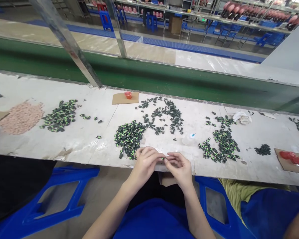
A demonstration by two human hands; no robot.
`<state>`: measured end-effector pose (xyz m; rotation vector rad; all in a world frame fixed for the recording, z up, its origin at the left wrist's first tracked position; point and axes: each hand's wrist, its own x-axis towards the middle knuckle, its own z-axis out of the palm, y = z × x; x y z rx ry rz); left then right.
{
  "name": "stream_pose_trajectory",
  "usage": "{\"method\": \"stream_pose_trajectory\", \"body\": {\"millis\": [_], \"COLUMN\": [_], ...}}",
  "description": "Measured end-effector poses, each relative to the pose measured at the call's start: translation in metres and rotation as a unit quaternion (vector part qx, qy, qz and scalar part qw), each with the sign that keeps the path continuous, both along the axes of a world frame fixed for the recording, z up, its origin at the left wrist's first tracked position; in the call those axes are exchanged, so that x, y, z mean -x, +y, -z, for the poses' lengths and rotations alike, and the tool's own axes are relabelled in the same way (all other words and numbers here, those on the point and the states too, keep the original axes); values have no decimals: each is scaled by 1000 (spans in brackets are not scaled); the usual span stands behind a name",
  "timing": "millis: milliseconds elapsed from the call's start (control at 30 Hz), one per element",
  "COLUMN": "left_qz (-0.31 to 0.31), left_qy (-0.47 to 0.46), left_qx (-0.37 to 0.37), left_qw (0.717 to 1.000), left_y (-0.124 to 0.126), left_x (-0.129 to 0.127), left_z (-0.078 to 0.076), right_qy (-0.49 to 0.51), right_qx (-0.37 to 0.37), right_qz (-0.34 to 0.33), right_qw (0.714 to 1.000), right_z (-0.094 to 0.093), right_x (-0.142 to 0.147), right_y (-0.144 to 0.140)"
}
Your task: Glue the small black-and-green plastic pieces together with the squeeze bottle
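Over the table's front edge, my left hand (146, 163) is closed, pinching a small black piece with green on it (163, 158). Thumb and fingers of my right hand (180, 168) close on the same piece from the other side. Its exact kind is too small to make out. Just beyond my left hand lies a heap of black-and-green pieces (129, 137). Farther back, plain black pieces (173, 114) are scattered in a loose ring. A small translucent bottle with a blue tip (188, 139) rests beyond my right hand.
A red cup (128, 95) stands on cardboard (117, 99) at the back. Left are another black-and-green heap (61, 116) and pinkish pieces (22, 118); right, more black-and-green pieces (225, 142) and red cups (292, 157). A metal post (72, 49) rises behind. People sit on both sides.
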<state>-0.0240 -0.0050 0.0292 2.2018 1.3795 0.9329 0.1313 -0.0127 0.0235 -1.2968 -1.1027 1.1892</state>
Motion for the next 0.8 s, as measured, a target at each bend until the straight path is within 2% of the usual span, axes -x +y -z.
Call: {"method": "stream_pose_trajectory", "body": {"millis": [167,467,667,800], "left_qz": [16,-7,22,28], "left_qy": [16,51,43,36], "left_qx": [-28,-75,-62,-15], "left_qw": [999,996,997,999], "left_y": [-3,-14,-15,-10], "left_x": [1,-1,1,2], "left_z": [-6,-18,-17,-20], "right_qy": [13,-4,-38,-40], "right_qx": [-8,-42,-67,-59], "right_qz": [2,3,3,-5], "right_qw": [1000,999,997,997], "right_z": [1,-1,-1,-4], "right_x": [1,4,6,3], "right_y": [-1,-8,-9,-10]}}
